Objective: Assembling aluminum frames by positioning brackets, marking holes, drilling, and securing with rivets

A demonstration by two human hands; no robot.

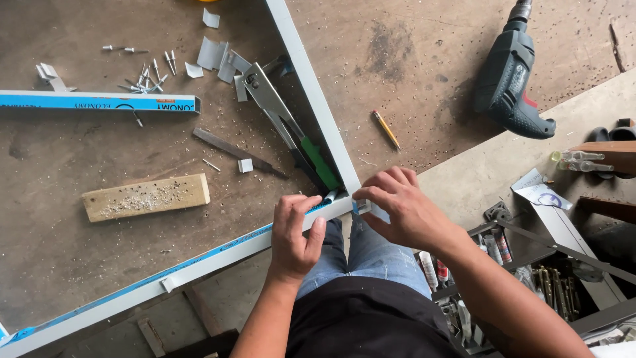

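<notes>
The left hand (296, 233) wraps around the frame (317, 109) at its corner by the near edge of the table (66, 265). The right hand (402, 207) pinches a small piece (362, 206) against that same corner. Behind them a rivet tool (288, 126) lies by the frame, and a drill (510, 76) lies farther back.

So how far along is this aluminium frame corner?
Done, by the look of it: the two rails of the aluminium frame already meet at the corner, with drill swarf and loose rivets on the bench. In hand: the left hand steadies the lower rail while the right hand pinches the corner piece. Left: blue protective film remains on; the rivet gun lies unused.
</notes>
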